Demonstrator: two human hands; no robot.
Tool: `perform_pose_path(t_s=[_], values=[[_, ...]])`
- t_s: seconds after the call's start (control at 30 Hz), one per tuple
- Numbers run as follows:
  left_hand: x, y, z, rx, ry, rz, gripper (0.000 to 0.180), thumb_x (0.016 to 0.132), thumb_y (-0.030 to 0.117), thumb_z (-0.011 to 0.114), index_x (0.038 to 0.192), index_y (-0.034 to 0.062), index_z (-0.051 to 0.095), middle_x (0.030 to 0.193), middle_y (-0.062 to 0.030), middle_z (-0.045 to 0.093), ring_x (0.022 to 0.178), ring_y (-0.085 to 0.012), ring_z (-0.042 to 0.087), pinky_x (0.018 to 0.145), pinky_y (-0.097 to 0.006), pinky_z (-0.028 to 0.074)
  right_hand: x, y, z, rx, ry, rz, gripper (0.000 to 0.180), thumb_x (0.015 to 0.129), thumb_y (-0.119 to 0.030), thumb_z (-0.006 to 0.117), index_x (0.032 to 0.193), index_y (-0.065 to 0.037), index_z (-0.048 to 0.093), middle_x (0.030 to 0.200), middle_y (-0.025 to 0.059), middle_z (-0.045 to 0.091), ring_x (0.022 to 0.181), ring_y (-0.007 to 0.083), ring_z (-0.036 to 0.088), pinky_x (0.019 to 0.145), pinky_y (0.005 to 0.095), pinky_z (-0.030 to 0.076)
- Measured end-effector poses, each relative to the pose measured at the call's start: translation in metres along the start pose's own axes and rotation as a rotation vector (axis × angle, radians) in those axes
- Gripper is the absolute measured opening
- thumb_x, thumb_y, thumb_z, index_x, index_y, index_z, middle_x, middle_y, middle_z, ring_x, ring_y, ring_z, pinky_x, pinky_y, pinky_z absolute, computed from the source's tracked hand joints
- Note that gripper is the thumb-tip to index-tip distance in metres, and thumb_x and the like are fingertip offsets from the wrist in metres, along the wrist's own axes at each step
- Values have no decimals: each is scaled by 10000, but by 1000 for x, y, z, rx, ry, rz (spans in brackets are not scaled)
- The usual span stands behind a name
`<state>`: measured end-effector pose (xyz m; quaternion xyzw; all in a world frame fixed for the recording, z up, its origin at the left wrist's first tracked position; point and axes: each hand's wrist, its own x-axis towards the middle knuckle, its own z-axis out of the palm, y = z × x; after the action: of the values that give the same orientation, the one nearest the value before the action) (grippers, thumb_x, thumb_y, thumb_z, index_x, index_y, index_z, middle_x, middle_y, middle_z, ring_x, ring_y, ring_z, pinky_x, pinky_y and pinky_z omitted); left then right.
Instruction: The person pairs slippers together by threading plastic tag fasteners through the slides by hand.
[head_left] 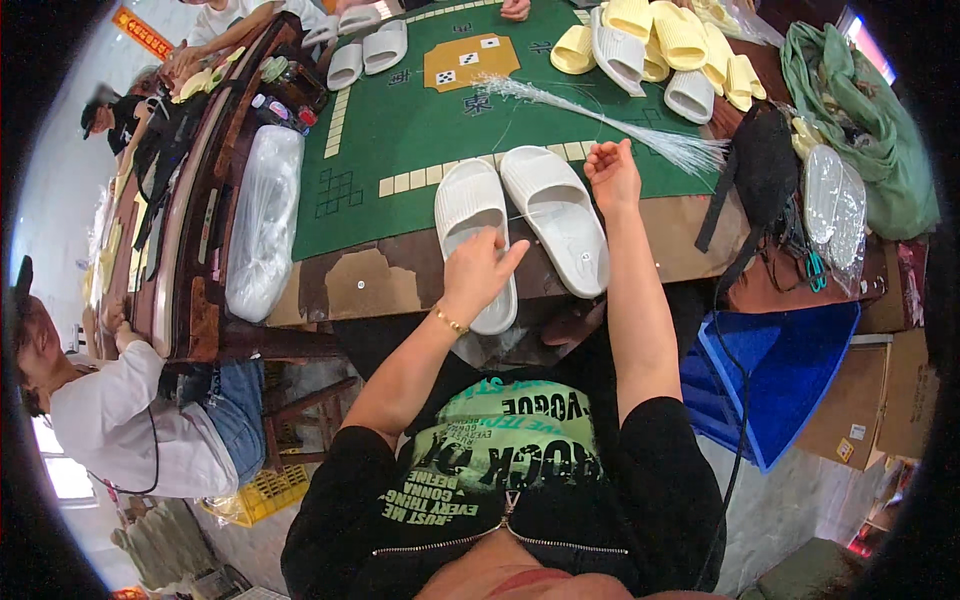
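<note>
A pair of light grey slide slippers lies side by side at the table's near edge, toes away from me, heels jutting over the edge. My left hand [480,272] is on the left slipper [468,200], fingers bent over its footbed and thumb out across its inner edge. Beside the strap of the right slipper [550,190], my right hand [613,177] is raised with bent fingers; anything between them is too fine to make out. Just beyond that hand lies a fanned bundle of thin clear plastic strands [640,130].
Yellow and grey slippers [683,38] are heaped at the far right. Further grey slippers [384,48] stand far left, above a clear plastic-wrapped bundle [264,225]. A black bag [762,165] and green cloth [830,120] lie right; a blue bin [775,370] stands below. Other people sit left.
</note>
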<state>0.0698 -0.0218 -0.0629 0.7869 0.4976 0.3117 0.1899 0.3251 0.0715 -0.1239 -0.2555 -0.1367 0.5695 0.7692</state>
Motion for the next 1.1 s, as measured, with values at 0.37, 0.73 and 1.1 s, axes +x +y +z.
perform_pose_path(t_s=[0.37, 0.73, 1.1], values=[[31, -22, -9, 249, -54, -194, 360, 777, 344, 549, 702, -3, 612, 697, -227, 616, 657, -380, 619, 619, -460, 502, -17, 18, 6, -123, -234, 275, 358, 938, -365, 439, 935, -33, 575, 932, 99, 609, 780, 178, 583, 691, 295, 491], [38, -128, -185, 739, 212, -353, 340, 735, 309, 652, 904, 16, 608, 897, -201, 621, 843, -372, 600, 716, -453, 478, -8, 16, 5, -170, -207, 231, 290, 920, -306, 501, 927, -24, 568, 880, 86, 605, 761, 176, 581, 683, 296, 492], [37, -99, -41, 215, 133, 125, 221, 765, 166, 647, 929, 29, 592, 895, -136, 597, 864, -311, 564, 779, -392, 449, -3, 9, 12, -159, -139, 173, 181, 892, -229, 541, 930, -55, 571, 868, 77, 622, 745, 176, 592, 654, 309, 493]])
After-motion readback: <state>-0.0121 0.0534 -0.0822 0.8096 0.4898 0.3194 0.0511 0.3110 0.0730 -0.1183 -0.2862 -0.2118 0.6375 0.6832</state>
